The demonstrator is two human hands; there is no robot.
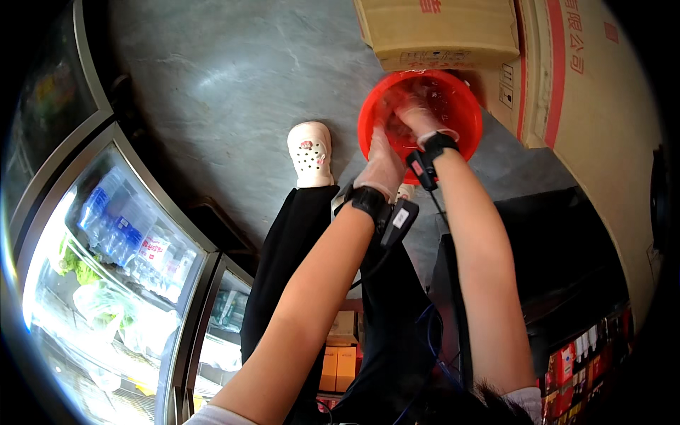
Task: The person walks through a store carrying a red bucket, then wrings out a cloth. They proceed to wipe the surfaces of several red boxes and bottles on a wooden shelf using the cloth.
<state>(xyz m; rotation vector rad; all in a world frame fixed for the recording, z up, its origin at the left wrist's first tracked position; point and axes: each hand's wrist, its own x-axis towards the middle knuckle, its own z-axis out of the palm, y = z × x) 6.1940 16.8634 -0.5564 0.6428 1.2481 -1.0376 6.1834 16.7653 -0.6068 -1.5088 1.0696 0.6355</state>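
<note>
A red plastic basin (474,119) sits on the floor with what looks like water and blurred reddish matter inside. My right hand (419,118), in a thin translucent glove, reaches down into it, its fingers blurred. My left hand (382,162), gloved the same way, is at the basin's near left side with its fingertips over or inside the rim. Whether either hand grips anything is hidden by blur and by the hands themselves. Each wrist wears a black strap with a small black device, one on the left (398,223) and one on the right (422,169).
A cardboard box (446,32) overhangs the basin's far edge, and a larger carton (589,106) stands to the right. On the left is a glass-door refrigerator (207,249) holding bottles (122,234) and bagged greens (106,303). My white clog (311,154) rests on the grey floor (223,95).
</note>
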